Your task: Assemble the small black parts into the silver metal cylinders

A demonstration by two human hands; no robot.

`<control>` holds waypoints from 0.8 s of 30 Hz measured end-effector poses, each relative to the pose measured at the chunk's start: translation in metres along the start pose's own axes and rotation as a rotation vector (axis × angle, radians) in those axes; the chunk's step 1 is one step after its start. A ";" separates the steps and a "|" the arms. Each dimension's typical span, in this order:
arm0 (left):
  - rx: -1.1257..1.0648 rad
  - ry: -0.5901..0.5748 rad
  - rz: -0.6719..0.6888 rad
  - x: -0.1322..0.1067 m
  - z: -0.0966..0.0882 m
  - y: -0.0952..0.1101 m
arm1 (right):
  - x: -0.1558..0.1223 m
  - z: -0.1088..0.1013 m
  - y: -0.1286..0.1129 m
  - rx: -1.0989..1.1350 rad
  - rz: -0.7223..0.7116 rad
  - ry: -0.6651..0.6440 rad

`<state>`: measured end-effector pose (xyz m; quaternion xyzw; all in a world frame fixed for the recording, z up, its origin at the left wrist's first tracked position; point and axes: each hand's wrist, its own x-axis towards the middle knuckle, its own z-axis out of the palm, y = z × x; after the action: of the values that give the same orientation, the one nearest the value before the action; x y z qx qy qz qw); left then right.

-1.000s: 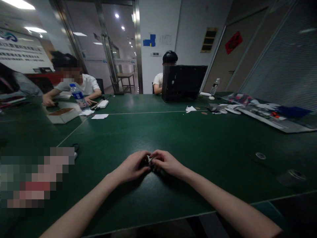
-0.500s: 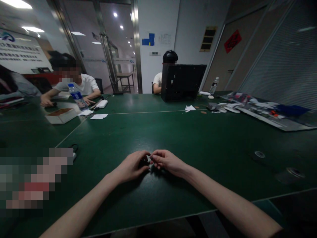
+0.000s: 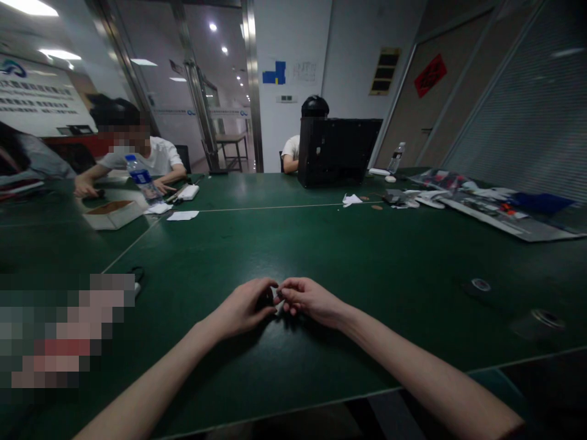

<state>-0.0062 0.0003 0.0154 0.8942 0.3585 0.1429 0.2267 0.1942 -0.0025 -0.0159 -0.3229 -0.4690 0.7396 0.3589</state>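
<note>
Close together over the green table (image 3: 293,373) are both of my hands. My right hand (image 3: 314,300) pinches a tiny dark piece (image 3: 279,294) between thumb and index finger; its kind is too small to make out. Just left of it, my left hand (image 3: 250,305) curves with its thumb and fingers apart, the fingertips nearly meeting the right ones. The inside of the left palm is in dark shadow, and I see nothing held there.
Two round containers (image 3: 541,321) stand at the right. Beyond are a black monitor (image 3: 339,153), a board with loose items (image 3: 504,214), paper scraps (image 3: 352,200), an open box (image 3: 114,215) and a water bottle (image 3: 143,180). People sit across the table; a blurred-out patch covers the left.
The fingers of my right hand have shifted very slightly around the small dark piece. My left hand stays almost in place.
</note>
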 end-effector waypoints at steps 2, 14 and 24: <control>-0.001 0.000 -0.003 0.000 -0.001 0.001 | 0.000 0.000 0.000 0.000 0.001 0.005; -0.003 -0.011 -0.014 -0.001 -0.002 0.002 | -0.003 0.000 -0.003 -0.011 -0.013 0.018; 0.012 -0.008 -0.008 0.000 -0.001 -0.001 | -0.002 -0.003 0.000 -0.027 -0.023 0.027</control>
<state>-0.0075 0.0010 0.0158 0.8948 0.3620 0.1362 0.2232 0.1976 -0.0029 -0.0161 -0.3324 -0.4776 0.7246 0.3692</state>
